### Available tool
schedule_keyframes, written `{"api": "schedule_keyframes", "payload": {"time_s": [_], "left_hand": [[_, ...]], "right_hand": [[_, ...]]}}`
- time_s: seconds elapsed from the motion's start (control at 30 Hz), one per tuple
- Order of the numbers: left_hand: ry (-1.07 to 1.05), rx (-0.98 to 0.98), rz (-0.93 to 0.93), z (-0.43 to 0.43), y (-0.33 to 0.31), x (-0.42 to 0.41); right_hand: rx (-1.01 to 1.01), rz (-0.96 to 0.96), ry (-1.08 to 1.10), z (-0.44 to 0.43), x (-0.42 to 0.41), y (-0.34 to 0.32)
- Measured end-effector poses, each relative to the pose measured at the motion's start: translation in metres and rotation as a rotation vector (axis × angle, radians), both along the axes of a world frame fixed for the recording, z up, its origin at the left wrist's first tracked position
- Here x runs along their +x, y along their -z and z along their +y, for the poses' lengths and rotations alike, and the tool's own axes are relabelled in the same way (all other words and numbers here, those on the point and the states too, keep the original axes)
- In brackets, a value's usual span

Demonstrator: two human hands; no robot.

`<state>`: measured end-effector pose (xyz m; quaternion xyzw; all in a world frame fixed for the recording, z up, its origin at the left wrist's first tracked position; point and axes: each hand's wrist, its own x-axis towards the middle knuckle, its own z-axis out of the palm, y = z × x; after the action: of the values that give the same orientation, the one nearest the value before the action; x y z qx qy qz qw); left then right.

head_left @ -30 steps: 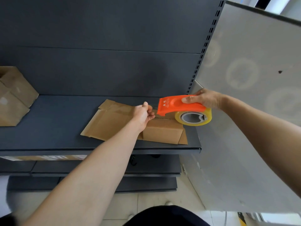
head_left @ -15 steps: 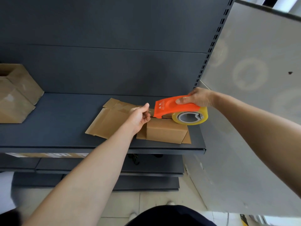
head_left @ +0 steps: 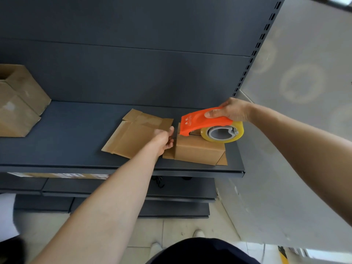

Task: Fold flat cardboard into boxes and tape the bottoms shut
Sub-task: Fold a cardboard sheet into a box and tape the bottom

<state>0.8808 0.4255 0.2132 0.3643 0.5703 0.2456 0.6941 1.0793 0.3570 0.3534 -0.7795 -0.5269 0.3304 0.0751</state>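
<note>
Right hand (head_left: 231,111) grips tape dispenser (head_left: 202,121), nose on box (head_left: 198,151) top for seam run; left hand (head_left: 164,139) pinches box's left edge, likely steadying it against pull.

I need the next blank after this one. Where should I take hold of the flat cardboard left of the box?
Take the flat cardboard by its near left corner, probably, coming from the front of the shelf. It lies flat, so nothing stands up to grip; that corner is free, while its right edge sits by the box and the left hand.
</note>
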Motion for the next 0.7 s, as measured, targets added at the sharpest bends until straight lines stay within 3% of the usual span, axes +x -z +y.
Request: {"api": "schedule_keyframes", "payload": {"time_s": [0.7], "left_hand": [[0.167,-0.090,0.241,-0.010,0.023,-0.006]], "right_hand": [[0.087,0.083,0.066,0.004,-0.002,0.006]]}}
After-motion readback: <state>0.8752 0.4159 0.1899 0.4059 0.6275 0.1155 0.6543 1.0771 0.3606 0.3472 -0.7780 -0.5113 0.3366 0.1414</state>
